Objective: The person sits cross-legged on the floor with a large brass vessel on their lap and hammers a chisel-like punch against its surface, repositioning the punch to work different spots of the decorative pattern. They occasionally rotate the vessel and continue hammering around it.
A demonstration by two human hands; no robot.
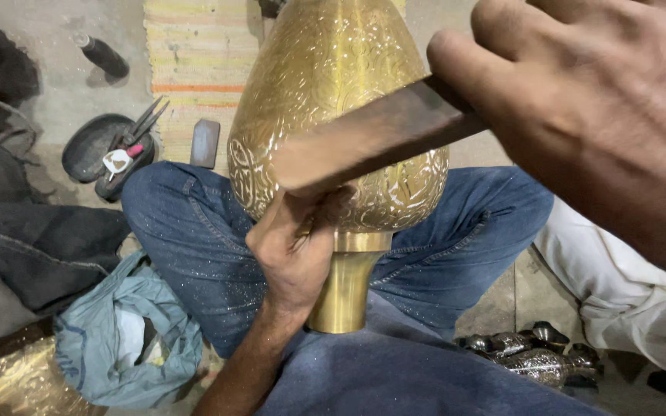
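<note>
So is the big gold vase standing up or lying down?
Lying tipped. The brass vase rests across the person's lap, its narrow neck pointing toward the camera, steadied by the left hand. The right hand holds a wooden mallet.

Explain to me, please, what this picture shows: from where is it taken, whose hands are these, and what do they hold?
The one picture comes from a camera on a person's head, looking down at the lap. The person sits cross-legged in jeans. The left hand presses against an engraved brass vase lying across the legs. The right hand, close to the camera, holds a wooden handle. On the floor lie a dark dish with tools, a blue cloth and small metal pieces.
</note>
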